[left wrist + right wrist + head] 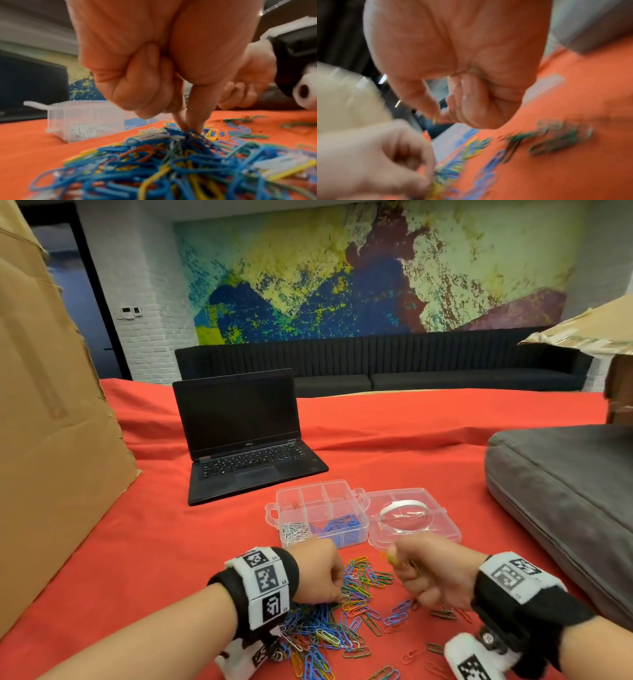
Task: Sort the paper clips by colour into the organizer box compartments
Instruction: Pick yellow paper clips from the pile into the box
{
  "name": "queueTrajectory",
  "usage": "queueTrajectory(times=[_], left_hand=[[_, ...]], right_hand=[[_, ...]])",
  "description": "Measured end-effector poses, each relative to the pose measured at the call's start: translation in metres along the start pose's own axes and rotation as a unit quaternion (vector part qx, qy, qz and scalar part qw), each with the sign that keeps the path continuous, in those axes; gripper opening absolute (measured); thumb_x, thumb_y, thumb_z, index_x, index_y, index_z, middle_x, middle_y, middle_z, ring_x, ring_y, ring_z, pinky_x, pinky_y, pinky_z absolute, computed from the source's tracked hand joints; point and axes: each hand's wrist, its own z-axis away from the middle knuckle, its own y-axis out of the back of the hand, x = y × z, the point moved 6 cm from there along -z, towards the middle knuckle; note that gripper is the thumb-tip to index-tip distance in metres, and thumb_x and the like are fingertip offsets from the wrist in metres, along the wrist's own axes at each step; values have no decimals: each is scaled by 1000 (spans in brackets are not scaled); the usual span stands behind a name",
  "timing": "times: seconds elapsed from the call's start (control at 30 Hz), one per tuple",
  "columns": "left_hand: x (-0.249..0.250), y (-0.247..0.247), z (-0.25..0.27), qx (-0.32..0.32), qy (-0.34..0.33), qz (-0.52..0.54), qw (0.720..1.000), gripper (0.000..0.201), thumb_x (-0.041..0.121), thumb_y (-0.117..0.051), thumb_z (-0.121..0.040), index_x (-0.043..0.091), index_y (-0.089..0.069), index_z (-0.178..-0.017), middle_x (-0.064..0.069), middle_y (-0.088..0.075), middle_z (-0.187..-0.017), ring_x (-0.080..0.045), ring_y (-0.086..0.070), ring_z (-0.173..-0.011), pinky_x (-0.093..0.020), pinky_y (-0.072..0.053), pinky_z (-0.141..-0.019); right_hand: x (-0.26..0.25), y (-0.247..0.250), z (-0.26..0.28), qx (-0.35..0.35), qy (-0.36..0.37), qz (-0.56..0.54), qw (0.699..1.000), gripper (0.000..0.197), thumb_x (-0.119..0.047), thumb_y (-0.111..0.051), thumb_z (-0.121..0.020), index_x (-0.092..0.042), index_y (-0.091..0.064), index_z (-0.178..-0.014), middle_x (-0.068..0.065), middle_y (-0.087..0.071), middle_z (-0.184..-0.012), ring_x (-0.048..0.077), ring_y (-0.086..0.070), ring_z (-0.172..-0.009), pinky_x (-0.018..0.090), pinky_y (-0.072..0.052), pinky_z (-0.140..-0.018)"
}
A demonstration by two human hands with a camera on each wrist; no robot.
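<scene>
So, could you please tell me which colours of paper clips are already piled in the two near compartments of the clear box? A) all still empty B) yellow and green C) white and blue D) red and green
C: in the head view the clear box holds a heap of white clips in its near left compartment and blue clips in the one beside it.

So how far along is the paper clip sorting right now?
Partly done. The organizer box already holds white clips and blue clips in separate front compartments. The left hand pinches into the mixed pile; the right hand holds yellow clips. Most of the pile remains.
</scene>
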Motion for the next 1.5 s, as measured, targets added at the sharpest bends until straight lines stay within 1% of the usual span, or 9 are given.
queueTrajectory(times=[0.27,0.5,0.6,0.67,0.8,0.87,1.03,1.33,1.5], left_hand=[[-27,4,4,6,68,278,958,10,18,-64,-83,19,-62,-73,4,-47,-57,-10,-39,-45,-18,-35,-44],[-34,2,15,-38,75,758,646,13,12,-30,-72,16,-40,-65,-3,-31,-59,-9,-19,-39,-8,-16,-38],[-31,6,13,-33,44,814,578,19,22,-32,-76,14,-43,-64,-5,-36,-62,-9,-24,-37,-7,-19,-38],[-29,6,8,-21,65,794,604,25,26,-35,-86,16,-41,-64,-1,-32,-60,-8,-21,-36,-8,-15,-35],[-19,7,-7,36,71,407,910,26,33,-52,-95,22,-52,-72,7,-36,-55,-7,-30,-39,-14,-25,-37],[-2,6,-13,31,7,159,987,18,37,-62,-89,21,-65,-82,10,-48,-62,-7,-46,-54,-19,-37,-53],[16,-3,-18,18,-32,-6,999,13,30,-66,-85,18,-69,-90,5,-54,-77,-14,-49,-74,-24,-35,-66],[-18,9,-11,43,29,186,981,16,24,-82,-72,12,-76,-82,17,-52,-44,7,-46,-41,-8,-33,-45],[-39,9,-5,59,87,398,911,16,23,-79,-76,19,-70,-64,5,-39,-42,-9,-27,-35,-15,-21,-39]], right_hand=[[-11,-14,-5,-47,9,-286,957,19,-17,-46,-77,-14,-38,-61,6,-41,-60,12,-27,-42,13,-18,-32],[-3,-7,-23,49,20,-34,998,24,-21,-52,-89,-22,-40,-69,-5,-30,-54,8,-21,-43,15,-16,-36],[-11,-4,-25,98,84,317,940,14,-25,-63,-84,-23,-60,-70,-11,-50,-56,2,-44,-44,16,-39,-45],[-18,-9,-21,96,114,449,881,11,-19,-64,-82,-27,-66,-75,-14,-55,-60,-6,-53,-52,4,-35,-49],[-19,-5,-18,113,91,554,820,13,-17,-59,-80,-18,-71,-79,-3,-62,-71,15,-64,-75,19,-46,-65],[-17,1,-16,118,76,564,814,14,-16,-56,-79,-20,-67,-70,-3,-62,-71,17,-65,-79,22,-50,-68],[-28,-2,-13,128,154,532,823,7,-24,-65,-79,-29,-70,-80,-14,-50,-61,-1,-48,-59,11,-34,-53],[-20,-10,-24,74,133,556,817,13,-24,-68,-79,-11,-72,-80,-3,-59,-65,8,-52,-63,18,-41,-59],[-7,9,-18,20,22,61,998,13,-17,-52,-72,-15,-46,-61,-2,-35,-50,10,-24,-39,14,-18,-38]])
